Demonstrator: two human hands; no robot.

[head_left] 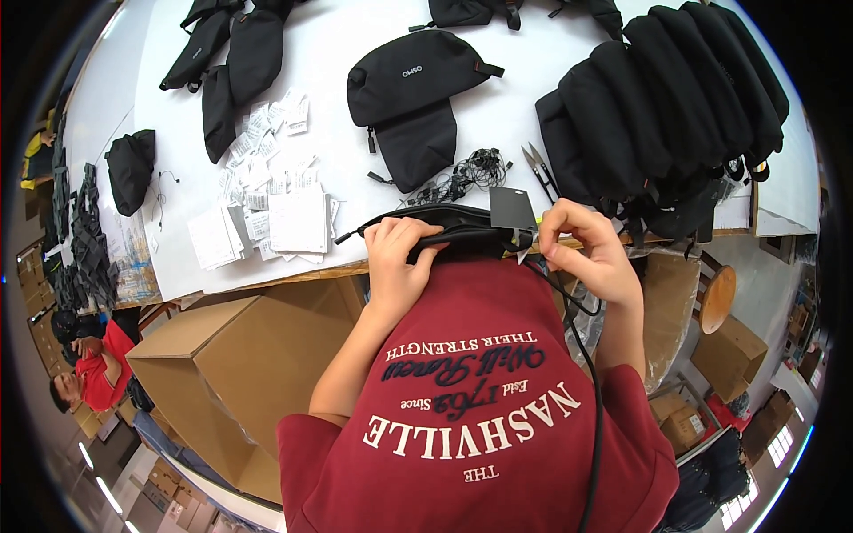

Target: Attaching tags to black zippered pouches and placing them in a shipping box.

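Note:
My left hand (400, 259) is closed on the edge of a black fabric bag (455, 215) at the table's near edge, fingers above and thumb below the opening. A black hang tag (513, 208) stands at the bag's right end, with a small white label beneath it. Beside that end, my right hand (593, 250) is closed in a pinch between thumb and forefinger. What it pinches, if anything, is too small to make out. Just beyond the bag lie a tangle of thin black tag strings (475, 171) and a pair of thread snips (539, 169), blades pointing away.
A flat black bag (418, 98) lies ahead on the white table (311, 40). Stacked black bags (622, 111) fill the right side. White paper tags (298, 222) are spread at the left. A cardboard box (258, 355) stands below the table; another person (98, 364) is at far left.

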